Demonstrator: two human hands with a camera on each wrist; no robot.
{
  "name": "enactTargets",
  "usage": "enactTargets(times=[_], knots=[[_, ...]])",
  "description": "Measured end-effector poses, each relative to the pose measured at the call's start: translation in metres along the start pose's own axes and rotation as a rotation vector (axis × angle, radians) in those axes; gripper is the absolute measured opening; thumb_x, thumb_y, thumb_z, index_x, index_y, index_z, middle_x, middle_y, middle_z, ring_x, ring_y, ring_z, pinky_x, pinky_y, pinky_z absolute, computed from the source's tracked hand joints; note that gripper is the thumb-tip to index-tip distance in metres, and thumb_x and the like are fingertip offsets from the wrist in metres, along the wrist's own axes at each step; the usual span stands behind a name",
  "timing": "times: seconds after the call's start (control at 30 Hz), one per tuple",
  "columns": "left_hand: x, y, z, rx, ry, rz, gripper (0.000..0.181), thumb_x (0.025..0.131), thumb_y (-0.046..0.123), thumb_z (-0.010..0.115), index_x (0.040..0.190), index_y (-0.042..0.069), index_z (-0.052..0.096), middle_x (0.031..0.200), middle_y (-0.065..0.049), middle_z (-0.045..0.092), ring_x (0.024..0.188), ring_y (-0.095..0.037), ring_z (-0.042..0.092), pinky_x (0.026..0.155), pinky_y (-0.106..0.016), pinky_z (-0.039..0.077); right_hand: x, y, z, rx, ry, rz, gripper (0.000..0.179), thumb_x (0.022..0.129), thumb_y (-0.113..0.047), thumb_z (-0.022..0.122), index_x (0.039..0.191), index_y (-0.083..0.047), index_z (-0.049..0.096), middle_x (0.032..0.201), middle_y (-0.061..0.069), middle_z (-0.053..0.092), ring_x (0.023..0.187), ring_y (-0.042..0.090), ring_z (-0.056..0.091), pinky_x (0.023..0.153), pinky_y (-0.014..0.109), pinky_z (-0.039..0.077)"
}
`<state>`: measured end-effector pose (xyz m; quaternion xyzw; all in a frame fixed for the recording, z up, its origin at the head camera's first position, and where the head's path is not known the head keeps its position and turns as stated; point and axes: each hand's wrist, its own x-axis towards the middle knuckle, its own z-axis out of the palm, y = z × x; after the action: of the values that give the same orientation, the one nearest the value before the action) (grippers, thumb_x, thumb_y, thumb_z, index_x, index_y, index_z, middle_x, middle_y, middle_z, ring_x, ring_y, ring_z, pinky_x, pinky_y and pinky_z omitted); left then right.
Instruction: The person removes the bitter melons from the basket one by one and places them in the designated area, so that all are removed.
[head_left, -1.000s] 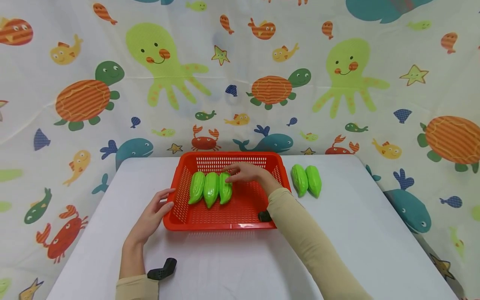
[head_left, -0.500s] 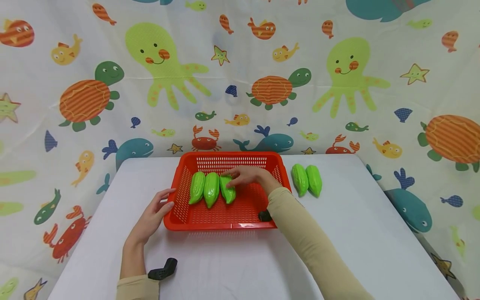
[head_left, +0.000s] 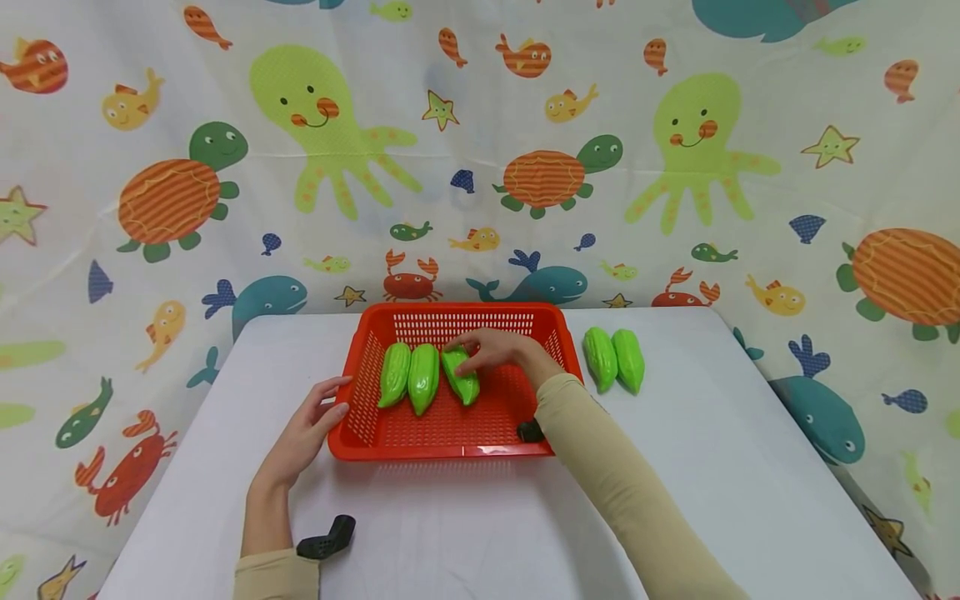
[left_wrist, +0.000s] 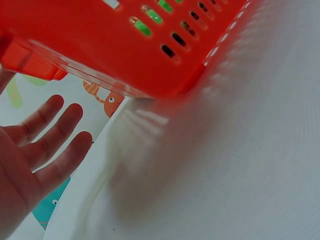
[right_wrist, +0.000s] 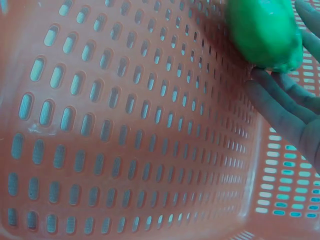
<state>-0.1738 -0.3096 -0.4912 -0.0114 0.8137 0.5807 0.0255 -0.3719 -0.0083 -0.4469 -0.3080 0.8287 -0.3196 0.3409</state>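
Right hand (head_left: 491,348) is the near one: it sits over the red slotted plastic basket (head_left: 465,452), fingers at the back end of the glossy bright-green ridged gourd (head_left: 465,387), plastic-looking. That gourd lies in the basket, around mid-width and nearer the back edge. It is in front of the fingertips; long axis slanted, back end toward the back left, tip toward the front edge and a bit right. Right fingers and thumb are curled, narrow, holding the gourd by its back end; contact of the thumb is partly hidden. Left hand (head_left: 300,433) is well apart from it, at the basket's left edge, fingers spread and loose; cannot tell how firmly it touches the rim.

Two matching green gourds (head_left: 408,377) lie side by side toward the basket's left edge, axes roughly front to back. Another green pair (head_left: 615,360) lies on the white tabletop (head_left: 750,467), outside the basket's right edge, near the tabletop's back edge. No brand, label or readable writing; white cloth backdrop (head_left: 487,117) carries sea-animal prints only.
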Motion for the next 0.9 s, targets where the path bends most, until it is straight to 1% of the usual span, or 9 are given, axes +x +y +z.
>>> enactTargets(times=[0.2,0.33,0.5,0.67,0.9], knots=[[-0.0002,0.0005,0.0006,0.005,0.002,0.003,0.058,0.099,0.039,0.054,0.150,0.023,0.032,0.151,-0.014,0.035,0.132,-0.036,0.040,0.094,-0.044,0.051,-0.0018,0.0010,-0.0006,0.053,-0.009,-0.001,0.056,0.087,-0.027,0.075,0.138,-0.020,0.056,0.128,0.009,0.050,0.116,0.025,0.047,0.096,0.035,0.047],[-0.0006,0.0010,0.0012,0.005,0.003,0.002,0.058,0.099,0.040,0.054,0.150,0.023,0.032,0.151,-0.014,0.033,0.132,-0.035,0.040,0.095,-0.046,0.050,-0.0030,0.0018,-0.0006,0.084,-0.018,-0.003,0.053,0.088,-0.025,0.074,0.138,-0.019,0.056,0.128,0.010,0.048,0.116,0.027,0.047,0.095,0.034,0.048],[-0.0015,0.0018,0.0017,0.002,0.000,0.005,0.058,0.099,0.040,0.054,0.150,0.023,0.032,0.151,-0.014,0.034,0.133,-0.036,0.039,0.096,-0.049,0.049,-0.0027,0.0042,-0.0003,0.072,-0.038,-0.004,0.046,0.089,-0.026,0.072,0.133,-0.020,0.060,0.135,0.008,0.047,0.123,0.027,0.043,0.101,0.039,0.045],[-0.0026,0.0019,0.0021,-0.001,-0.002,0.010,0.057,0.100,0.039,0.054,0.150,0.022,0.032,0.149,-0.014,0.036,0.131,-0.036,0.040,0.094,-0.044,0.052,-0.0031,0.0043,0.0002,0.062,-0.050,-0.015,0.043,0.090,-0.026,0.070,0.132,-0.021,0.062,0.136,0.007,0.050,0.127,0.027,0.042,0.106,0.042,0.041],[-0.0034,0.0009,0.0023,-0.007,-0.004,0.015,0.056,0.100,0.038,0.053,0.150,0.021,0.033,0.148,-0.015,0.036,0.131,-0.037,0.041,0.092,-0.041,0.052,-0.0026,0.0030,0.0012,0.043,-0.051,-0.029,0.040,0.092,-0.027,0.068,0.131,-0.020,0.062,0.136,0.005,0.053,0.128,0.027,0.043,0.107,0.042,0.039]])
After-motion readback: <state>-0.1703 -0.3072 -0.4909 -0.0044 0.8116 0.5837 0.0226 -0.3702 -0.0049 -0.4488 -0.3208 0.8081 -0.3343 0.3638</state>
